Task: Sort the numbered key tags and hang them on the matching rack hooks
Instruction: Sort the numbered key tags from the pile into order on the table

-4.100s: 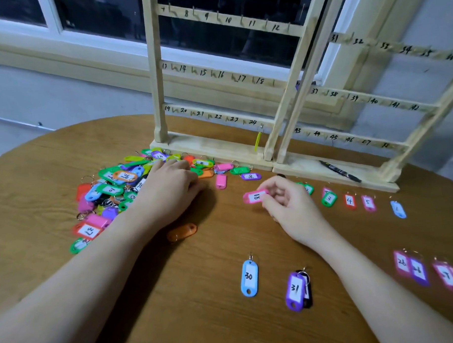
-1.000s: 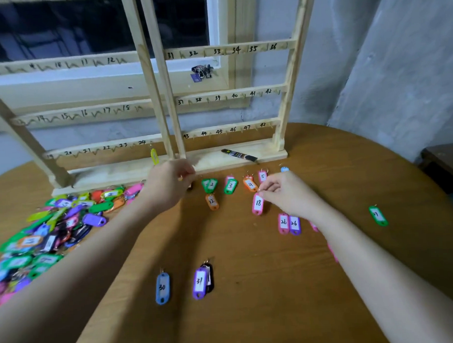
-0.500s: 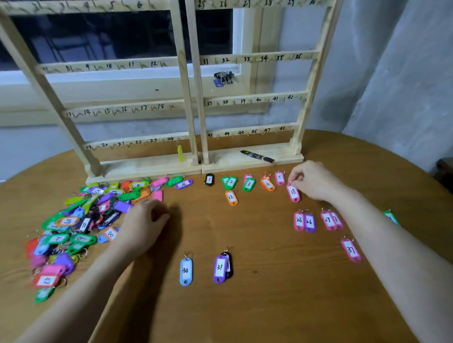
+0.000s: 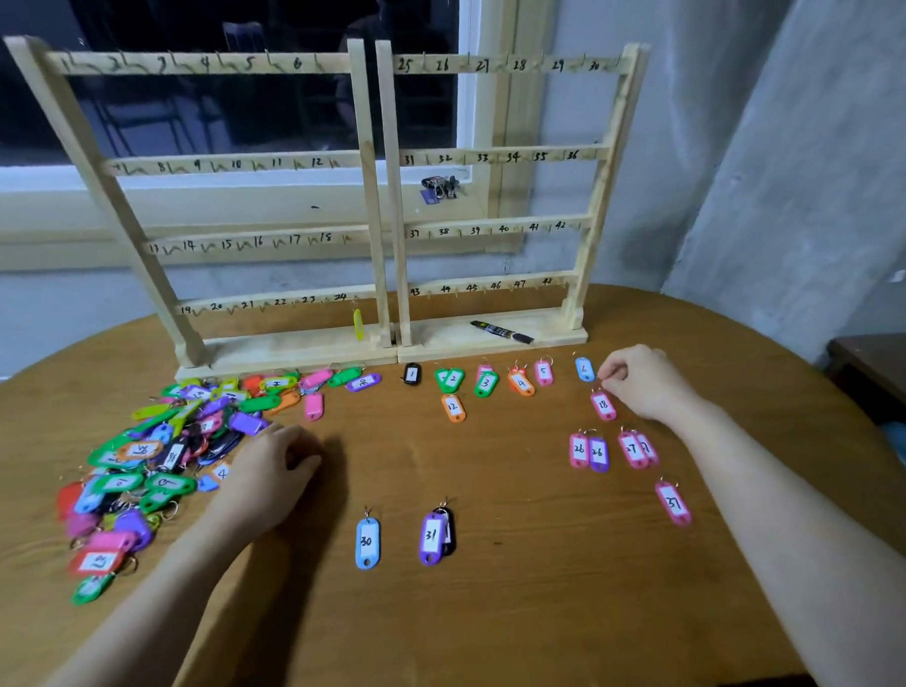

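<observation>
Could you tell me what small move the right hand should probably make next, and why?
Probably let go of the pink 18 tag and draw back toward the unsorted pile. The right hand pinches at the tag's ring, yet the tag already lies flat on the table below the blue 6 tag, apart from the 26 and 27 pairs.

Two bare forearms reaching forward, hands low and apart.
Left hand [image 4: 270,470]: palm down, fingers curled loosely under, nothing visibly held. Right hand [image 4: 642,383]: further forward, wrist bent left, thumb and forefinger pinched together at the fingertips [image 4: 603,375]; what they pinch is too small to tell.
</observation>
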`<state>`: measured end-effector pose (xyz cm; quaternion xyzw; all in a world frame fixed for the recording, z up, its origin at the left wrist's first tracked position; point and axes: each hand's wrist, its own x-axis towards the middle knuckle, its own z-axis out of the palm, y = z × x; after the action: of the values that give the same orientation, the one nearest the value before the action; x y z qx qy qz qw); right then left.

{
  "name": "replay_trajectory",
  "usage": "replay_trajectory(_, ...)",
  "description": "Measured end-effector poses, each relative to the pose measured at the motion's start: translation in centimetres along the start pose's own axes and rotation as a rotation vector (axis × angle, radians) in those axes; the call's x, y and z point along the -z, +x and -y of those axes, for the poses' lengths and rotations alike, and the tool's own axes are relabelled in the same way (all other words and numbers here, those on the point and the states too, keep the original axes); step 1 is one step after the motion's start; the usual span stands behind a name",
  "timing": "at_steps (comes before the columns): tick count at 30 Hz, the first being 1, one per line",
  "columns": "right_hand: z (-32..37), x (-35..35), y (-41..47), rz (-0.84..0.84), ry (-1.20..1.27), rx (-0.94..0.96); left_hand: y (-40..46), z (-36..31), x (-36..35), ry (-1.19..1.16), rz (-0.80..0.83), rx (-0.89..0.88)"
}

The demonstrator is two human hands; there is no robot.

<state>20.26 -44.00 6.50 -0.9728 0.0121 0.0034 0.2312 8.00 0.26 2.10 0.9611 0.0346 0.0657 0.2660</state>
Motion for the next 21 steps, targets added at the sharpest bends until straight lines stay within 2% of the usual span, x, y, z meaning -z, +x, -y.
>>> replay_trajectory(5, 3.2, -0.8, -1.0, -0.077, 0.102, 0.056, -1.9, 1.4, 1.7, 0.009, 0.010, 0.065)
replay_trajectory(13, 13.7, -6.1, -4.4, 0.084, 0.292, 0.300, -6.9, 3.6, 4.3, -0.020, 0.080, 0.038)
replay_trajectory(21, 21.9, -11.2, -7.7, 0.247, 0.282, 0.453, -8.6, 5.0, 3.4, 0.034, -0.098, -0.008)
